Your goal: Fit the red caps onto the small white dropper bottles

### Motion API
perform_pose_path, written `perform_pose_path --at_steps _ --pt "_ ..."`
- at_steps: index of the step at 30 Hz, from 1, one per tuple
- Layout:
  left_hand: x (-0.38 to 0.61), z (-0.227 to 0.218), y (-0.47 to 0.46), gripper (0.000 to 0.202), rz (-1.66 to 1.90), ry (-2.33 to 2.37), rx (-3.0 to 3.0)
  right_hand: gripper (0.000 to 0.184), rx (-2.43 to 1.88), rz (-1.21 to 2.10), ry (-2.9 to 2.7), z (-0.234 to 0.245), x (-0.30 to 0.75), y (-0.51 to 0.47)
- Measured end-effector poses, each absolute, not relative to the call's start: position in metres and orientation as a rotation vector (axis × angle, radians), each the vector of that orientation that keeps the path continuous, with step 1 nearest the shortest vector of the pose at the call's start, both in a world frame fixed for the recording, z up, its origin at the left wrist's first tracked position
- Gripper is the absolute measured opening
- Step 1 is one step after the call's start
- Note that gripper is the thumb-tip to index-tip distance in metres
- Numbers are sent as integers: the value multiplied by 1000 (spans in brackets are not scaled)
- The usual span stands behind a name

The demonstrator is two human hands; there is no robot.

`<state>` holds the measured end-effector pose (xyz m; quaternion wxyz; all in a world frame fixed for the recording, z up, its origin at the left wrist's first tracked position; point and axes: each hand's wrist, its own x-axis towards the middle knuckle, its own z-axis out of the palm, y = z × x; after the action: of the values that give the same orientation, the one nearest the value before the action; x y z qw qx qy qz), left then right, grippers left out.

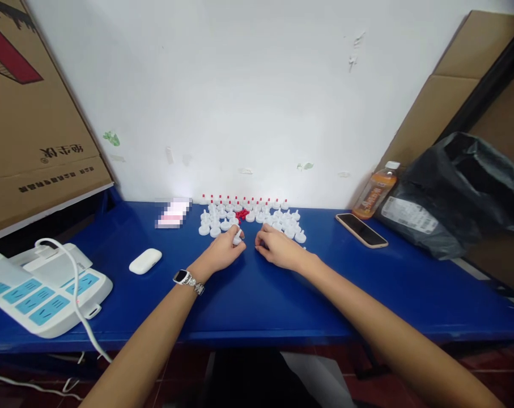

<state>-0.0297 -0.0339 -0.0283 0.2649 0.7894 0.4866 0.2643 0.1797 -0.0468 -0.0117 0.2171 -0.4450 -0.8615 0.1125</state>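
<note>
My left hand (pixel 221 250), with a watch at the wrist, is closed around a white nozzle cap (pixel 237 238) whose narrow tip points up. Opposite it, a short gap away, my right hand (pixel 281 247) has its fingers curled together; whatever they pinch, if anything, is hidden. Just beyond both hands stand many loose white nozzle caps (pixel 300 237) with round bases and thin spouts. A small pile of red tips (pixel 242 215) lies among them. Along the wall runs a row of white nozzle caps with red tips (pixel 228 200) on their spouts.
On the blue table (pixel 257 306), a white earphone case (pixel 145 261) and a power strip (pixel 48 294) with a cable lie left. A phone (pixel 362 230), an orange drink bottle (pixel 374 191) and a black plastic bag (pixel 447 192) are right. Cardboard boxes flank both sides; a white wall closes the back.
</note>
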Motion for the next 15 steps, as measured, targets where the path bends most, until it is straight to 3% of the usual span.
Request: perform_pose_path --at_steps 8,15 --pt "-30 -28 -34 19 715 1270 2144 13 -984 786 -1612 -12 140 -22" --pt "-25 -32 -35 24 816 1236 2132 18 -984 715 -1489 -27 118 -36"
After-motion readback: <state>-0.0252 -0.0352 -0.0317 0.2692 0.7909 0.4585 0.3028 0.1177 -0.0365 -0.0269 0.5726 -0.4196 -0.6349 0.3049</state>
